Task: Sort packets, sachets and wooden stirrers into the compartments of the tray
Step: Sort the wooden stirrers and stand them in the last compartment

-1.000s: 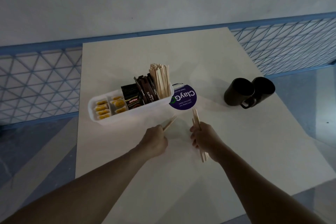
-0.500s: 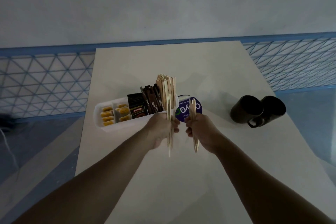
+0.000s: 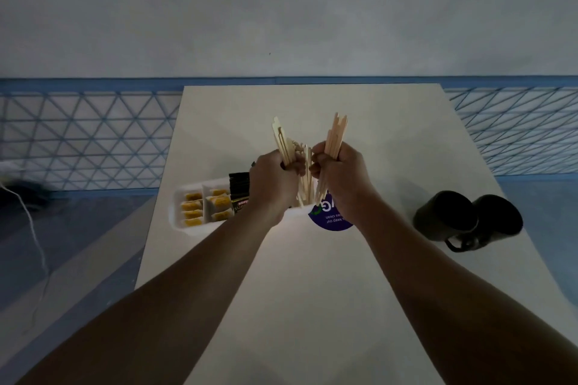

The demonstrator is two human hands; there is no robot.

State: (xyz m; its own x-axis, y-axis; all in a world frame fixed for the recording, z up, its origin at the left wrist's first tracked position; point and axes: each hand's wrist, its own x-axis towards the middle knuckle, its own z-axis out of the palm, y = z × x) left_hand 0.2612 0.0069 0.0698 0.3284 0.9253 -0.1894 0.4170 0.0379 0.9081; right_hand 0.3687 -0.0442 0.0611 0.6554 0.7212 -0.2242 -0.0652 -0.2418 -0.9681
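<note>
– Pale table (image 3: 312, 297) under you, blue lattice railing (image 3: 78, 134) behind it, grey wall (image 3: 281, 9) above. What changed in the last half second?

– You've lifted both fists. They were low at the near side of the tray (image 3: 175, 212); now they're up over its right-end compartment, and the sticks lean apart.

– And your fingers?

– Your left hand (image 3: 275, 187) has its fingers (image 3: 298, 164) curled tight round one bundle of wooden stirrers (image 3: 283, 144). Your right hand (image 3: 342, 178) clenches a second bundle (image 3: 334, 137) the same way. The fists sit just beside each other; I cannot tell if the knuckles meet.

– Where's everything else?

– More loose stirrers (image 3: 305, 192) stand upright in that right-end compartment, just below your fists. At the tray's left end, yellow sachets (image 3: 192, 206) fill two compartments, and dark packets (image 3: 239, 191) stand between those and the stirrer compartment. Against the tray's right end lies a round purple label (image 3: 331, 222). Well to the right of the tray sit two black mugs (image 3: 466, 219), touching each other.
</note>
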